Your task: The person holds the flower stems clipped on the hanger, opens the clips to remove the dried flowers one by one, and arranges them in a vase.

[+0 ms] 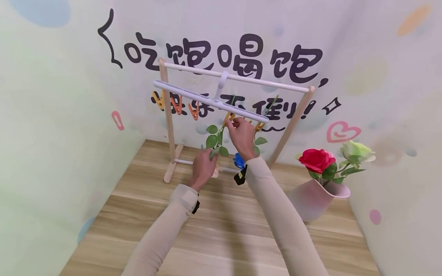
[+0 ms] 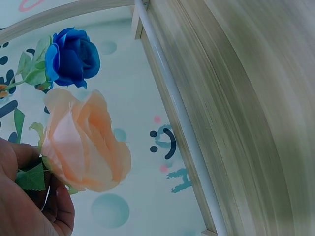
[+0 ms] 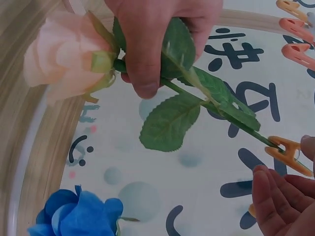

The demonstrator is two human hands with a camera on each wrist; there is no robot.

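Note:
My left hand [image 1: 203, 166] grips the green stem of a peach rose [image 2: 86, 142] close under its bloom, which hangs downward. The stem and leaves [image 3: 170, 123] run up to an orange clothespin [image 3: 284, 153] that sits across the stem. At the clothespin is my right hand [image 1: 242, 137], its thumb and fingers on either side of the handle end. A white hanger [image 1: 210, 101] holds this clothespin and hooks over the rack's top bar. Beside the peach rose a blue rose [image 1: 238, 161] hangs bloom-down, its stem in a yellow clothespin [image 1: 259, 126].
The rack's wooden posts [image 1: 169, 122] stand on the wooden table [image 1: 193, 237]. On the hanger's left half hang more clothespins [image 1: 177, 105]. At the right, a pink-white vase [image 1: 310, 201] holds a red rose [image 1: 316, 160] and a pale green rose [image 1: 356, 152]. A printed backdrop rises behind.

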